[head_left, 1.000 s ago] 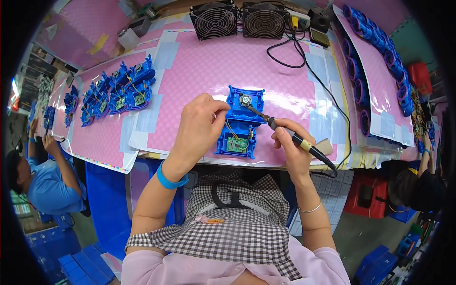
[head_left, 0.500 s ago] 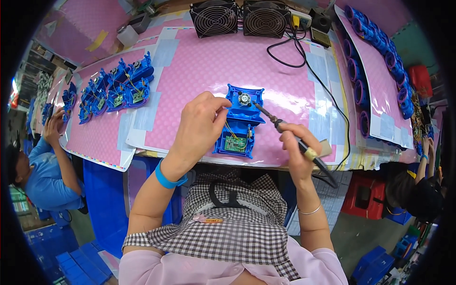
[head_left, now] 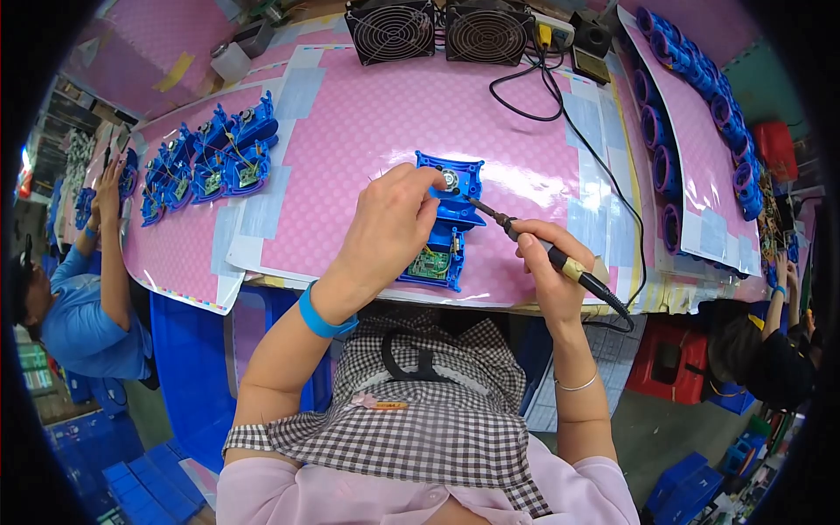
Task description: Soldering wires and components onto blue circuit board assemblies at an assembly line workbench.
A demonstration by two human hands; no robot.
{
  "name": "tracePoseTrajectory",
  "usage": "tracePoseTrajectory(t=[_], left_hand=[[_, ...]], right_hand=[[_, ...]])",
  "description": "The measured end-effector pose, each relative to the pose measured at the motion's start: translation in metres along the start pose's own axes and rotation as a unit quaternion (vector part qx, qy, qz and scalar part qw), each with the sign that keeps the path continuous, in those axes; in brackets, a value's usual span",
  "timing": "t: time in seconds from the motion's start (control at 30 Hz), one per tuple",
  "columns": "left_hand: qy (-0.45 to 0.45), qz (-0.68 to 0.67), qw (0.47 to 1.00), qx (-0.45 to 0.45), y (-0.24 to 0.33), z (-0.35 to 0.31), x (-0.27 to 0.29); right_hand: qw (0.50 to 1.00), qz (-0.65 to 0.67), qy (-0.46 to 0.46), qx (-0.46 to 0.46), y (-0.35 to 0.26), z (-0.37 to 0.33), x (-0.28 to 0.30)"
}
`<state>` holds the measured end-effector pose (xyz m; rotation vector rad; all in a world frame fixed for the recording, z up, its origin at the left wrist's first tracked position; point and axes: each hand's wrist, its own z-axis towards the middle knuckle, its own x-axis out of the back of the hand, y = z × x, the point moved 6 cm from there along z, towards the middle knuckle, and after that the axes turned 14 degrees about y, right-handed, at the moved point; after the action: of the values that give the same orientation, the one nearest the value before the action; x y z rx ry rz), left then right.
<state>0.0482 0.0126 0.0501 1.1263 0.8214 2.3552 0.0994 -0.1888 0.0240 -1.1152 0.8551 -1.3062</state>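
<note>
A: Where's the work?
B: On my feed, blue housing [head_left: 459, 163] lies on the pink sheet [head_left: 350, 114], toward the wearer's edge, opened flat in 2 parts. Round speaker [head_left: 451, 180] in the far part, green circuit board [head_left: 430, 263] in the near part.

A: Why flat?
B: My read: both insides face up, so neither part blocks the other.

A: Hands?
B: Left hand [head_left: 385, 223]: thumb and fingertip drawn together at the speaker's left side; I can't tell if they pinch anything. Right hand [head_left: 551, 284]: pinching the soldering iron [head_left: 500, 217] pen-style by its handle. Tip is just beside the speaker; I can't tell contact.

A: Why that grip?
B: I'd say skin stays off hot metal, aim stays fine.

A: Further out?
B: I see the black cord [head_left: 612, 166] looping right, probably to keep off the work. 2 black fans [head_left: 393, 37] at the far edge, maybe for fumes. Opened blue housings [head_left: 229, 164] lined up left, likely for easy reach. More blue parts [head_left: 722, 109] right.
</note>
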Motion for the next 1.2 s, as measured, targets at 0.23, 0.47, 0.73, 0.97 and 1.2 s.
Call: tracePoseTrajectory(t=[0.23,0.47,0.73,0.97,1.2], left_hand=[[-0.011,0.0,1.0,-0.001,-0.002,0.002,-0.006],[0.025,0.003,0.999,-0.02,-0.007,0.0,0.005],[0.107,-0.027,0.952,0.286,-0.067,-0.044,0.054],[0.084,-0.05,0.932,0.349,-0.078,-0.035,0.03],[0.156,0.042,0.982,0.096,-0.01,-0.022,0.045]], right_hand=[[1.0,-0.004,0.002,0.004,-0.001,0.001,-0.001],[1.0,-0.018,-0.012,0.022,-0.005,0.0,-0.003],[0.998,0.044,0.04,-0.006,0.0,0.0,0.008],[0.998,0.033,0.039,-0.041,0.0,-0.003,0.008],[0.999,0.006,0.033,0.006,0.001,0.0,0.006]])
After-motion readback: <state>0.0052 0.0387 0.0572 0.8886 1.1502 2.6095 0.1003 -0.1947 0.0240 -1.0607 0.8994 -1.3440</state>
